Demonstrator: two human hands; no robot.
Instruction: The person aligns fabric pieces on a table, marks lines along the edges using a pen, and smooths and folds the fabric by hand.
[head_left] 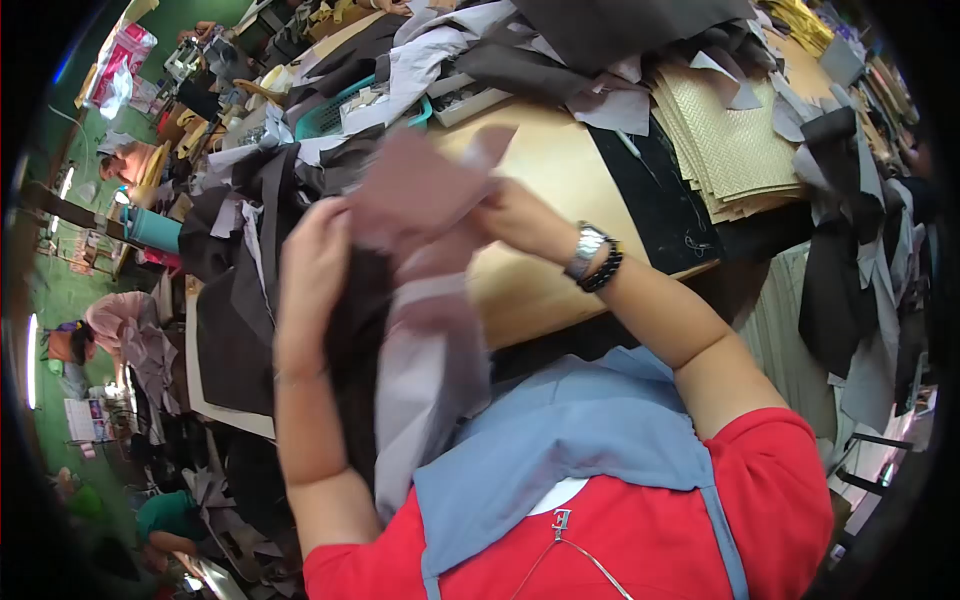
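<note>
Head view: mauve cloth [425, 190] sits at 11 o'clock from centre; our right hand [525, 218] pinches its edge, left hand [316, 255] too blurred to tell. Probably light, limp; we'd hold opposite edges.

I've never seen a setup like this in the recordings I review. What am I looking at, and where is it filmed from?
There is no machine here: a person in a red shirt works with bare hands, filmed by a camera worn on their head. The right hand, with a watch on its wrist, holds a mauve-brown cloth. The left hand is at the cloth's other side, too blurred to judge its grip. On the table lie dark fabric pieces and a teal basket.
</note>
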